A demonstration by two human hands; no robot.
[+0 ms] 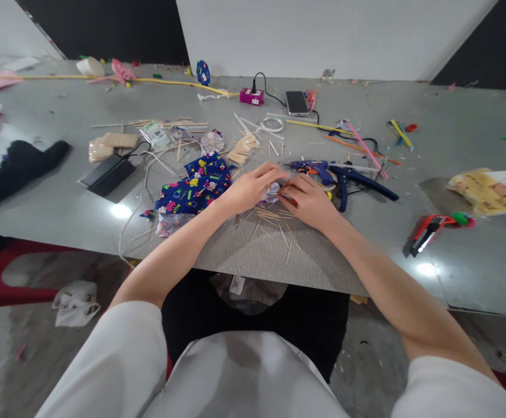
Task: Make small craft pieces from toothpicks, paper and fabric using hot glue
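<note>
My left hand [256, 184] and my right hand [309, 198] meet above the table, fingertips curled together in a pinch. Between and below them sits a small crumpled pale patterned piece [272, 194], partly covered by the fingers. A bit of red shows under my right fingers; its kind is unclear. Whatever the fingertips grip is too small to make out. Thin wooden sticks [274, 217] lie scattered just in front of the hands. Blue patterned fabric [196, 190] is beside my left wrist, and a blue glue gun [316, 169] rests behind my right hand.
Blue-handled pliers or cutters [366, 181] lie right of the glue gun. Farther right is a red utility knife [427, 233]. A black box with a cable [108, 175] stands left. Behind are a phone [297, 103], a purple power socket [252, 96] and a yellow cord [166, 83].
</note>
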